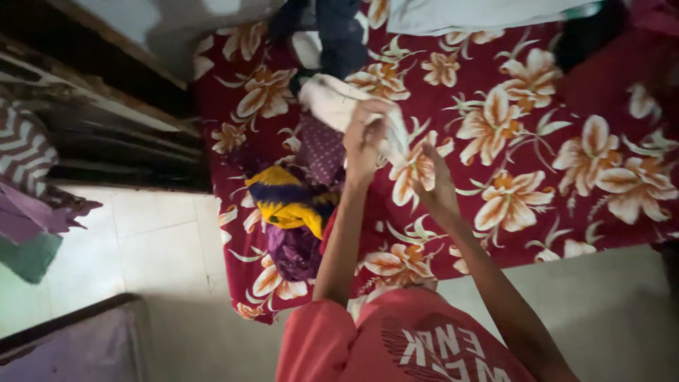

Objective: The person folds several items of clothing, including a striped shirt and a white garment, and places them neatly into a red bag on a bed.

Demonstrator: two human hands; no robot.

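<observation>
Holding a white cloth (339, 106) above the floral bedsheet (537, 141), the left hand (364, 141) grips it, fingers closed; the right hand (435, 180), seemingly pinching its lower edge, would need to square it up mid-fold.

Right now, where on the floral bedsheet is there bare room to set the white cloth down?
Bare sheet lies right of the right hand, across the floral bedsheet toward its right edge. Crowded left of the left hand: the yellow and purple clothes pile fills that side. Both hands hold the white cloth; a dark garment lies beyond it.
</observation>
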